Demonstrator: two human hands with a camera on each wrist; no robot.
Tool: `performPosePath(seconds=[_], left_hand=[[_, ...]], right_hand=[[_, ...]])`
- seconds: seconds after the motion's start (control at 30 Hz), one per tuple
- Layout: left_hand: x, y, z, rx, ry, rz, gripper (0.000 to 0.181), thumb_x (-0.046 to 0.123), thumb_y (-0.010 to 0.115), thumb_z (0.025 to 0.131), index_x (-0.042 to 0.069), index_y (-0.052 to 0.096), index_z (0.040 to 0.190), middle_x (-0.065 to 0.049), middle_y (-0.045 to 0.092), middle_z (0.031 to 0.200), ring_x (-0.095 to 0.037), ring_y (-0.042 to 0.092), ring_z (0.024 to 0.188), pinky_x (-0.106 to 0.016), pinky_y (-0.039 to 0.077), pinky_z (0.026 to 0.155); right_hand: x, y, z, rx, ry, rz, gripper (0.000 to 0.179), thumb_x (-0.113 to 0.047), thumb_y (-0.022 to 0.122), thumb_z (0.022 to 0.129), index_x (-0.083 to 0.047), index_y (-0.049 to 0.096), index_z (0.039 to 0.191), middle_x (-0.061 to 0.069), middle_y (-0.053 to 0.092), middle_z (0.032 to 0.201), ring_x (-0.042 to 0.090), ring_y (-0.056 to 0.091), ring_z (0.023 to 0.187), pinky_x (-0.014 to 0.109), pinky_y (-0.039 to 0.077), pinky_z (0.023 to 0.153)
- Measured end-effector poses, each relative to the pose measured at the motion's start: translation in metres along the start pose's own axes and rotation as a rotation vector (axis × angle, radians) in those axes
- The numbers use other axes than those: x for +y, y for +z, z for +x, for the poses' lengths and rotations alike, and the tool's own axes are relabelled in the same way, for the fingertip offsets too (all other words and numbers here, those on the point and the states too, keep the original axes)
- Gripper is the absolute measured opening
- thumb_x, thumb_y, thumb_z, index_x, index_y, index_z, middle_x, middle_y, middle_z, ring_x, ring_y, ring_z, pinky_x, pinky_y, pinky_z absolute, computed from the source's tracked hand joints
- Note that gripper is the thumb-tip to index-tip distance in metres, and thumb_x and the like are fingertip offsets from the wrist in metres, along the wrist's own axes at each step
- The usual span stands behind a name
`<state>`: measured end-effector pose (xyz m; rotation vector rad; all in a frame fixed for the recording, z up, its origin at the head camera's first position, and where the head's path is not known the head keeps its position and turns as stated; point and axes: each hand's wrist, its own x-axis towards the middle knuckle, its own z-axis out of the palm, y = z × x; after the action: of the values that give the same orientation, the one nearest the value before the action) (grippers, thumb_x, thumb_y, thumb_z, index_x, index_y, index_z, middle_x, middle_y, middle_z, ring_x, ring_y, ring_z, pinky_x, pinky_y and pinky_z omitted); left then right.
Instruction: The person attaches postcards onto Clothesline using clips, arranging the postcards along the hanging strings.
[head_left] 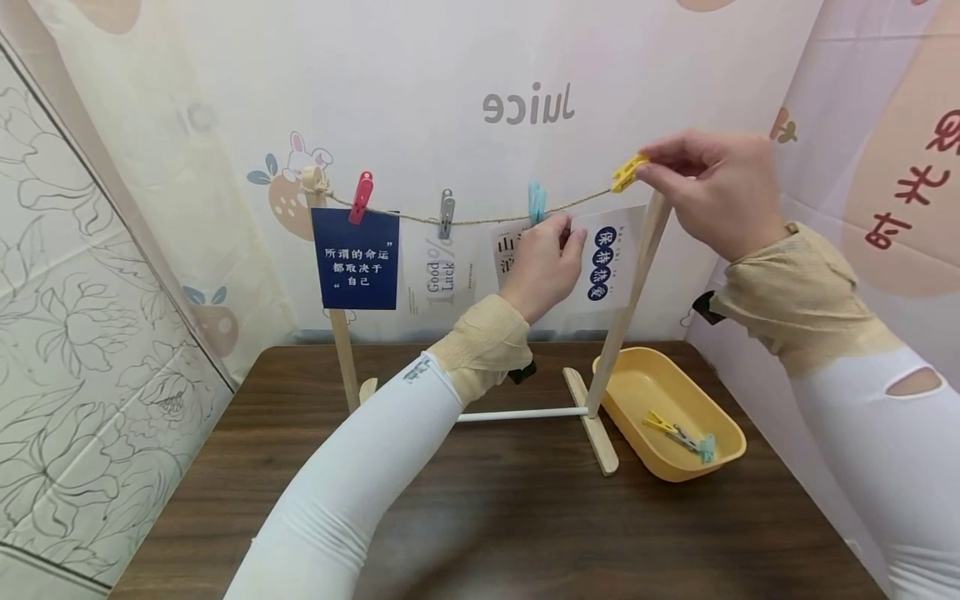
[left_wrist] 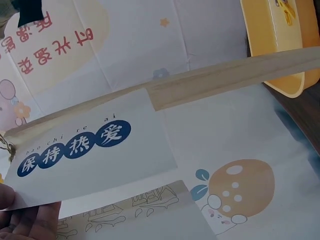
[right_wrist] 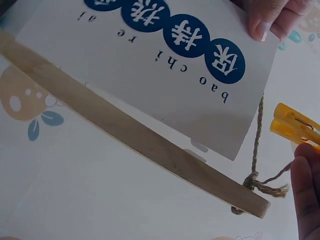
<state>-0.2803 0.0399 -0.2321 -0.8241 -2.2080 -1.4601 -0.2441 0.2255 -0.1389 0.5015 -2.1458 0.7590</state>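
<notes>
My left hand [head_left: 546, 265] pinches the top left corner of a white card [head_left: 621, 279] with blue circles and white characters, holding it up at the twine [head_left: 480, 222]. The left wrist view shows thumb and fingers on that card's corner. Beside the right post, my right hand [head_left: 712, 187] pinches a yellow clothespin [head_left: 628, 172] between thumb and fingers. In the right wrist view the clothespin's tips point toward the twine above the card. A light blue clothespin [head_left: 536, 202] grips a card with black characters [head_left: 507, 250], partly hidden behind my left hand.
A red clothespin [head_left: 362, 197] holds a dark blue card [head_left: 356, 271], and a grey one [head_left: 446, 212] holds a pale card [head_left: 442, 279]. The wooden right post [head_left: 626, 317] stands next to a yellow basin [head_left: 622, 417] with several clothespins [head_left: 678, 435] inside.
</notes>
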Motion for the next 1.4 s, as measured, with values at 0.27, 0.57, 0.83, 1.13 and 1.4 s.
performPosePath(seconds=[0.27,0.57,0.83,1.13,1.4], left_hand=[[0.003,0.003,0.002,0.028,0.018,-0.012,0.026,0.013,0.05,0.116,0.0,0.064,0.099,-0.005,0.059,0.082,-0.013,0.053,0.072,-0.017,0.041,0.063],[0.004,0.007,0.002,0.059,-0.025,-0.004,0.025,0.015,0.052,0.116,0.0,0.068,0.106,-0.009,0.07,0.089,-0.012,0.059,0.075,-0.016,0.044,0.064],[0.006,0.007,0.005,0.101,-0.031,-0.002,0.026,0.012,0.05,0.116,-0.003,0.069,0.109,-0.013,0.069,0.092,-0.015,0.06,0.076,-0.017,0.044,0.065],[0.004,0.008,0.006,0.113,-0.072,-0.053,0.024,0.012,0.048,0.116,-0.002,0.065,0.109,-0.004,0.056,0.08,-0.012,0.052,0.07,-0.019,0.039,0.061],[0.006,0.011,0.008,0.097,-0.074,-0.077,0.024,0.013,0.048,0.116,-0.002,0.064,0.106,-0.006,0.059,0.084,-0.012,0.054,0.073,-0.018,0.04,0.062]], right_hand=[[-0.004,-0.001,0.012,-0.058,0.021,-0.044,0.016,-0.01,0.081,0.099,0.0,0.084,0.111,-0.022,0.077,0.089,-0.016,0.061,0.069,0.004,0.045,0.063],[-0.001,-0.002,0.02,-0.125,0.014,-0.064,0.015,-0.011,0.079,0.1,0.0,0.084,0.109,-0.04,0.063,0.079,-0.017,0.061,0.068,0.005,0.045,0.062],[0.001,-0.002,0.031,-0.182,0.028,-0.095,0.016,-0.01,0.076,0.101,0.001,0.084,0.109,-0.03,0.069,0.08,-0.016,0.061,0.067,0.005,0.047,0.061],[0.002,-0.002,0.039,-0.269,0.16,0.012,0.022,-0.009,0.074,0.102,0.007,0.08,0.116,-0.038,0.064,0.072,-0.013,0.067,0.068,0.006,0.053,0.064],[0.002,-0.006,0.042,-0.336,0.212,-0.014,0.026,-0.011,0.073,0.103,0.006,0.078,0.122,-0.03,0.068,0.077,-0.008,0.068,0.068,0.01,0.055,0.063]])
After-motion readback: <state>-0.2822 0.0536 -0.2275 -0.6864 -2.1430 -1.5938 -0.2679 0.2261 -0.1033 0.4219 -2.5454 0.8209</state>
